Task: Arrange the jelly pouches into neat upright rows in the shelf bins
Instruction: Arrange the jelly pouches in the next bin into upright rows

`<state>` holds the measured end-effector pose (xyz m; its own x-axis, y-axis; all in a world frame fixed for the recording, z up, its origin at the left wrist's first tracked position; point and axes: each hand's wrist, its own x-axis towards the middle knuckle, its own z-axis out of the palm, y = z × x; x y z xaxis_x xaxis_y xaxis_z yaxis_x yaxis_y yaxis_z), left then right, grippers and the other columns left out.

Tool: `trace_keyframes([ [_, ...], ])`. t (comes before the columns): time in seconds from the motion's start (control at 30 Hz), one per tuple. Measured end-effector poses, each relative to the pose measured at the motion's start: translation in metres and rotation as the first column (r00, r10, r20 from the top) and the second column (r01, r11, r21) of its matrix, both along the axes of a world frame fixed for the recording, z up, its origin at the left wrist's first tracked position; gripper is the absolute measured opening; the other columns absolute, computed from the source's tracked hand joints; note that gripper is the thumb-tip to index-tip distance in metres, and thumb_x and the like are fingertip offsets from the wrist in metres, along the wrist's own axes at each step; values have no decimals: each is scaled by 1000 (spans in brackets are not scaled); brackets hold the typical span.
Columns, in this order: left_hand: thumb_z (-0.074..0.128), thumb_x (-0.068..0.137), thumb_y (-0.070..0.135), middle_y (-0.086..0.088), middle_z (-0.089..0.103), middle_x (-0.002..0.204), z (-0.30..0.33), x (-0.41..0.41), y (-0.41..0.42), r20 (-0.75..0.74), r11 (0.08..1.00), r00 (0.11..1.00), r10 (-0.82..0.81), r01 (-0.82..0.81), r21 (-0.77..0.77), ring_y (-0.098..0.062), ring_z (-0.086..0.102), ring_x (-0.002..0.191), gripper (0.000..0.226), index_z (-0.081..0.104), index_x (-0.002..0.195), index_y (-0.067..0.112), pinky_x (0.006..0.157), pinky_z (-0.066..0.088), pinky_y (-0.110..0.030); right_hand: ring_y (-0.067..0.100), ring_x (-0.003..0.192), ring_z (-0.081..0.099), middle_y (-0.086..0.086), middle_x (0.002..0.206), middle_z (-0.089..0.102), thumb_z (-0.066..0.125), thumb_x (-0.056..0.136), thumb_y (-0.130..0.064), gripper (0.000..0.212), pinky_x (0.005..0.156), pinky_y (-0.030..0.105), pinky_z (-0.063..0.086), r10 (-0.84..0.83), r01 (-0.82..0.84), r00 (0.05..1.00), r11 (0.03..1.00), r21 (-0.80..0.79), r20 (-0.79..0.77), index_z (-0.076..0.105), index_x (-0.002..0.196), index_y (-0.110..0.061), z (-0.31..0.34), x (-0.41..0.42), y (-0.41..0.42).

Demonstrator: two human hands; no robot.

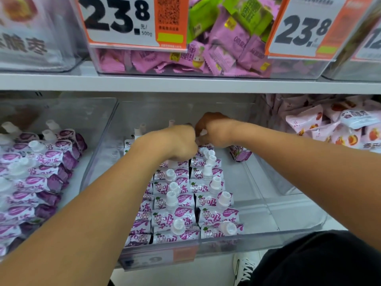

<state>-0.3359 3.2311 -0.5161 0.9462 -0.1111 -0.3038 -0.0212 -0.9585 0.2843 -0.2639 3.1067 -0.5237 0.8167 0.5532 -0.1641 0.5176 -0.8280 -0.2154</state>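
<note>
White-and-purple jelly pouches (181, 205) with white spouts stand in upright rows in the clear middle bin (288, 228), filling its left and centre. My left hand (179, 141) reaches to the back of the rows, fingers curled down over pouch tops. My right hand (214, 131) is right beside it, its fingers curled round a pouch with a white spout (203, 132). One loose pouch (240, 153) lies tilted at the back right of the bin. The pouches under my hands are hidden.
The left bin (107, 120) holds more of the same pouches (39, 172) in slanted rows. A bin of pink peach snack bags (340, 129) stands at right. The shelf above (185, 84) carries bins of pink and green sweets with price cards.
</note>
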Motion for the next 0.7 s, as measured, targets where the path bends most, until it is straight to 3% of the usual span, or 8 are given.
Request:
trace_keyframes([
  [0.1, 57, 93, 23, -8, 59, 103, 1, 1, 2, 126, 999, 991, 44, -44, -4, -25, 59, 87, 25, 50, 114, 11, 69, 49, -36, 20, 80, 60, 3, 91, 59, 67, 93, -20, 10, 62, 26, 52, -71, 117, 948, 985, 130, -311, 61, 101, -17, -1, -3, -5],
  [0.23, 49, 94, 14, -6, 56, 113, 0, 2, -4, 76, 1000, 997, -27, 27, -7, -21, 55, 78, 31, 47, 124, 15, 58, 44, -28, 25, 97, 65, 10, 101, 63, 62, 91, 0, 18, 87, 34, 58, -107, 271, 834, 934, 232, -542, 61, 105, -10, 0, -2, -21],
  [0.27, 45, 95, 11, -4, 55, 112, -1, 2, -6, 34, 999, 998, -43, 44, -14, -20, 53, 77, 31, 48, 125, 15, 57, 42, -27, 28, 98, 67, 12, 102, 65, 63, 89, -3, 17, 86, 35, 58, -135, 246, 876, 951, 188, -462, 62, 106, -8, 4, -2, -26],
  [0.33, 41, 98, 9, -3, 49, 103, 0, 2, -7, -4, 999, 999, -47, 47, -19, -19, 50, 74, 30, 48, 126, 14, 53, 38, -25, 33, 90, 67, 16, 101, 68, 62, 89, -15, 15, 78, 34, 58, -136, 130, 989, 987, -92, -53, 62, 99, -5, 18, -6, -38],
  [0.4, 38, 99, 9, -2, 47, 94, -1, 4, -6, -5, 998, 999, -54, 54, -21, -15, 46, 67, 25, 48, 122, 14, 50, 36, -24, 32, 85, 63, 15, 103, 67, 61, 89, -23, 16, 73, 29, 52, -43, 146, 956, 929, -342, 290, 61, 95, -8, 28, -17, -49],
  [0.5, 37, 100, 11, 0, 48, 89, -3, 5, -5, 8, 998, 999, -49, 50, -25, -13, 45, 66, 18, 48, 114, 14, 50, 35, -24, 30, 87, 62, 10, 105, 66, 66, 87, -27, 18, 71, 29, 47, -88, 212, 958, 856, -472, 272, 60, 98, -13, 20, -30, -51],
  [0.6, 37, 101, 10, 1, 46, 82, -6, 4, -4, 46, 998, 997, -64, 65, -9, -13, 43, 64, 13, 49, 107, 12, 51, 30, -23, 27, 76, 54, 7, 84, 59, 66, 86, -17, 13, 66, 29, 44, -135, 233, 961, 864, -446, 242, 54, 85, -13, 14, -27, -44],
  [0.7, 39, 101, 7, -4, 52, 86, -9, 4, -4, 101, 996, 991, -84, 82, 17, -18, 50, 71, 13, 52, 103, 10, 55, 35, -26, 28, 73, 58, 5, 75, 56, 72, 80, -17, 24, 63, 29, 44, -182, 244, 964, 900, -360, 196, 50, 73, -9, 11, -27, -40],
])
